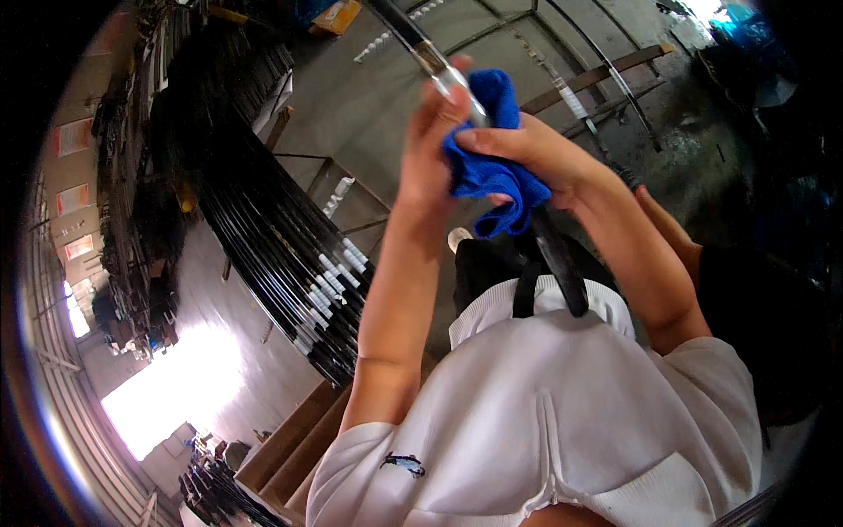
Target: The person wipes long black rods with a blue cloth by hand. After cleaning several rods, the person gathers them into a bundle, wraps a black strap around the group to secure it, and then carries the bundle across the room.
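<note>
A long, shiny black and silver pole (410, 35) slants from the top of the view down toward my waist, its dark lower end (562, 263) close to my white shirt. My left hand (428, 145) is wrapped round the pole, blurred by motion. Just to the right, my right hand (527, 154) presses a bunched blue cloth (492, 180) round the same pole, below the left hand. Folds of the cloth hide part of the pole and some of the fingers.
At left a large bundle of black rods (263, 237) with white wraps rests on a metal stand (325, 180). Single rods (606, 66) lie across a frame at upper right. A cardboard box (285, 443) stands lower left. Another person's arm (667, 220) is close on my right.
</note>
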A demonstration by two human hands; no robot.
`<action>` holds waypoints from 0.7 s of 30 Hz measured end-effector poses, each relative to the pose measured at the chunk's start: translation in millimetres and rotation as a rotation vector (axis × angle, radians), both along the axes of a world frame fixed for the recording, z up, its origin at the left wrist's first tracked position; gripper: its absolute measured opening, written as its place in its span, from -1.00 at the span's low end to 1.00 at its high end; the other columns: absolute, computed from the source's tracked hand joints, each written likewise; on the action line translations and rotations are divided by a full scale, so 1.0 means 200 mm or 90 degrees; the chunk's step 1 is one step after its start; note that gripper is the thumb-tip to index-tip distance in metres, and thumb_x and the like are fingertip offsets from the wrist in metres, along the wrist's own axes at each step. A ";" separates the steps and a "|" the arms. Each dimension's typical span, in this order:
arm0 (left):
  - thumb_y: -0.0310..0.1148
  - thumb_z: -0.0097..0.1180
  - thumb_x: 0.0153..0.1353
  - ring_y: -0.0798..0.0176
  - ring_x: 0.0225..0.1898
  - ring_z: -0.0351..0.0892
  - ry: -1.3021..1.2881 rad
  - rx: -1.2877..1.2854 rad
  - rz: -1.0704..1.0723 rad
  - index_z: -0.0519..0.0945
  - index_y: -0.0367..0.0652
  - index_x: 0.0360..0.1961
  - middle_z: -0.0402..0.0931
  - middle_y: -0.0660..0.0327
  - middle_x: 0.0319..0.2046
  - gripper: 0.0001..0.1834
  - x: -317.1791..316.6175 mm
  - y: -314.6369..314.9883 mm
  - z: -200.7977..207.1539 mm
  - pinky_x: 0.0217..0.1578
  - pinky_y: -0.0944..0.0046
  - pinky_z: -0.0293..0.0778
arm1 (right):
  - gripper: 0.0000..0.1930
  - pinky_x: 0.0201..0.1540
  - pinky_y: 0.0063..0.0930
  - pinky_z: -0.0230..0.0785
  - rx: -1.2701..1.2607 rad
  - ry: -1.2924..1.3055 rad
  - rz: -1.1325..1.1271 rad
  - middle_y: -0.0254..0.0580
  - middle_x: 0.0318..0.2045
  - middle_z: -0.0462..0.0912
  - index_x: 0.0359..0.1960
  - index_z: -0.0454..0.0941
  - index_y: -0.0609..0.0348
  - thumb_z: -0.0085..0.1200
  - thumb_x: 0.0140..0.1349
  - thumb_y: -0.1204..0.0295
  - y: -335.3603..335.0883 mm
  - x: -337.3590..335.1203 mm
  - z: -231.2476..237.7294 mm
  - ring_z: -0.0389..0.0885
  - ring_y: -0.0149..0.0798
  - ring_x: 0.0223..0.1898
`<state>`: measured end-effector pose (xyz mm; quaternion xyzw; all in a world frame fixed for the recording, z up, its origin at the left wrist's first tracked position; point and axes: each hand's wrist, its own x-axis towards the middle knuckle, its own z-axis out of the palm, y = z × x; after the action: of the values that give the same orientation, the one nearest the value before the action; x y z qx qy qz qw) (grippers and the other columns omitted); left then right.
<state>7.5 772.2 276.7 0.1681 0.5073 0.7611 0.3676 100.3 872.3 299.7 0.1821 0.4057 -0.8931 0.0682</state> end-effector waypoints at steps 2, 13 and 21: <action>-0.15 0.08 0.18 0.49 -0.30 0.38 0.114 -0.019 0.056 0.44 -0.13 0.02 0.45 0.30 -0.23 -0.57 -0.04 0.07 0.12 -0.28 0.48 0.32 | -0.51 -0.43 -0.57 0.43 0.033 0.041 0.051 -0.23 -0.37 0.55 -0.06 0.39 0.26 0.25 0.00 0.30 0.05 0.05 -0.04 0.54 -0.40 -0.44; -0.17 -0.08 0.28 0.30 -0.57 0.44 0.104 -0.082 0.168 0.31 -0.19 -0.28 0.41 0.15 -0.53 -0.72 -0.24 -0.02 0.17 -0.56 0.23 0.38 | -0.56 -0.05 -0.36 0.33 0.160 -0.232 -0.076 -0.12 -0.20 0.55 -0.07 0.40 0.26 0.13 0.01 0.32 0.14 0.51 -0.50 0.51 -0.25 -0.16; -0.34 -0.03 0.19 -0.22 -0.26 0.49 0.616 -0.710 0.118 0.25 -0.25 -0.04 0.44 -0.16 -0.21 -0.64 0.32 0.00 -0.08 -0.29 -0.03 0.42 | -0.63 -0.14 -0.43 0.33 0.095 0.083 -0.385 -0.27 -0.30 0.51 -0.15 0.42 0.22 0.24 0.01 0.44 -0.12 -0.13 -0.19 0.47 -0.36 -0.25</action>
<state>72.4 772.5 260.0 0.2297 0.9356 0.2591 0.0683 74.2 848.2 261.6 0.2413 0.4009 -0.8505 -0.2403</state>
